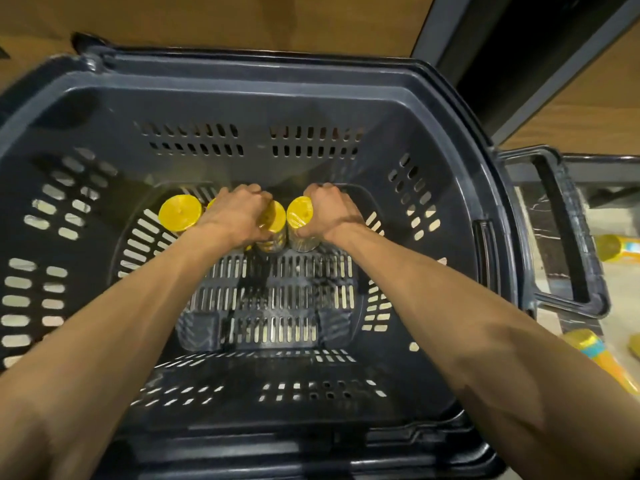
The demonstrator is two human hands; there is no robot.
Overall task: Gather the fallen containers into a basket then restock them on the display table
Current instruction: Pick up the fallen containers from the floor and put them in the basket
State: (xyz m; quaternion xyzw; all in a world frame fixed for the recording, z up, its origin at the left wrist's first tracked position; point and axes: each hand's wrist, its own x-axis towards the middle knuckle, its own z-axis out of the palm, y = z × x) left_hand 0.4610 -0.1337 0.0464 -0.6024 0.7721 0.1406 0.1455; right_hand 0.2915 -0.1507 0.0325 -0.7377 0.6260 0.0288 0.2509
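Four yellow-lidded containers stand upright at the far end of the basket (346, 69), so the gathering looks partly done. One free container (180, 213) sits well to the left of the left hand's fingers; a half-hidden container (212, 203) shows just beside them, mostly behind the wrist. The other two are each under a hand. At least two are still outside: a fallen container (607, 247) and a second fallen container (587, 344) lie on the pale floor (620, 292), far to the right of the right hand's fingers, beyond the basket's side handle (561, 237). By my judgement more pickup remains and restocking the display table has not begun.

Both forearms reach straight down and forward into the basket, wrists bent, knuckles up. The left hand (239, 213) wraps the left-held container (275, 220); its fingers curl over the far side of the lid and the thumb closes on the near side. The right hand (332, 211) grips the right-held container (298, 211) the same way, fingers curled together round the far edge, thumb pressed on the near wall. The fingertips themselves are hidden; whether the hands are setting these down or lifting them, I cannot tell.
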